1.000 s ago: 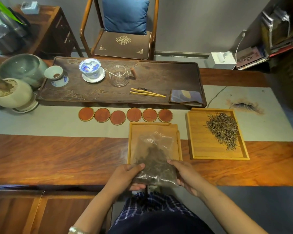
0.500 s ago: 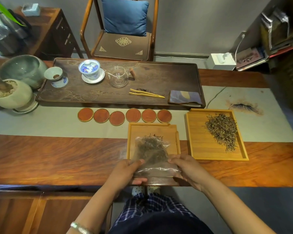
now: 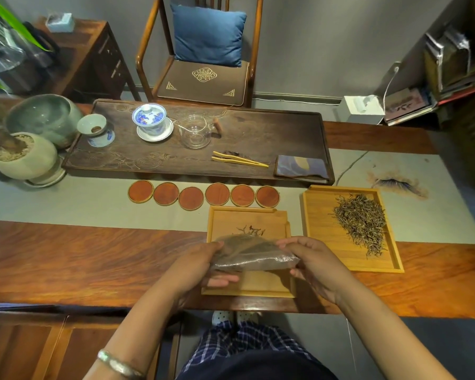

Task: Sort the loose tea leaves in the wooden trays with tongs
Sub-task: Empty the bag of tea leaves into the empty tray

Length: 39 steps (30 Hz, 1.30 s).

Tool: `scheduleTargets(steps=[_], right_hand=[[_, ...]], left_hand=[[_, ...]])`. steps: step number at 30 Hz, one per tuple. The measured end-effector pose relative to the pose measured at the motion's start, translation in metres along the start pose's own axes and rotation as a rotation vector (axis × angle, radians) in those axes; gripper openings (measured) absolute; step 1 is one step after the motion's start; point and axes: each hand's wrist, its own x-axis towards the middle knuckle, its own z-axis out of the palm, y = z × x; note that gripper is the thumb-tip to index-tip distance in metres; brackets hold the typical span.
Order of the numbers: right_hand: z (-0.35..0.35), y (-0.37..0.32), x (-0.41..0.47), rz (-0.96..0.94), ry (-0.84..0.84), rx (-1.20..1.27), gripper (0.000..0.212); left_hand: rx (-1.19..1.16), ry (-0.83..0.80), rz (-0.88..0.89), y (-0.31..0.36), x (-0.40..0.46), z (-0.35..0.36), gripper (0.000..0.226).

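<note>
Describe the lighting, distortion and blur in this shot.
Head view: soft, dim indoor light; wide-angle bending bows the long wooden table and leans the shelves at the right edge; the clear plastic tea bag looks smeared, slightly glinting.

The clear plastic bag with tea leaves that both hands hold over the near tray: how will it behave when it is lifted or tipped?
The plastic bag is probably floppy: it sags between the left hand and the right hand. It looks light, being pinched only at its ends. Its leaves likely spill easily; a few already lie on the near tray.
</note>
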Motion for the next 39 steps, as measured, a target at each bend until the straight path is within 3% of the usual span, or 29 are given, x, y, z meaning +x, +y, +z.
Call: scheduleTargets(steps=[4, 7, 12, 18, 23, 31, 39], right_hand=[[0.001, -0.006, 0.002, -0.023, 0.011, 0.010, 0.013], [0.001, -0.008, 0.001, -0.042, 0.000, 0.008, 0.013], [0.001, -0.011, -0.006, -0.085, -0.100, 0.065, 0.029], [-0.001, -0.010, -0.018, -0.270, -0.098, -0.067, 0.021], [-0.002, -0.005, -0.023, -0.429, -0.055, -0.202, 0.029], [0.000, -0.006, -0.032, -0.507, -0.061, -0.177, 0.029], [-0.001, -0.009, -0.044, -0.521, -0.056, -0.149, 0.033]], left_hand=[[0.093, -0.040, -0.010, 0.006, -0.002, -0.003, 0.043], [0.084, -0.038, 0.098, 0.005, -0.004, -0.006, 0.033], [0.094, -0.021, 0.211, 0.003, -0.008, -0.007, 0.021], [0.102, -0.017, 0.294, 0.007, -0.012, -0.003, 0.042], [0.138, 0.020, 0.396, 0.005, -0.015, -0.006, 0.040], [0.162, 0.046, 0.430, 0.008, -0.026, -0.004, 0.055], [0.168, 0.050, 0.441, 0.018, -0.039, 0.002, 0.053]])
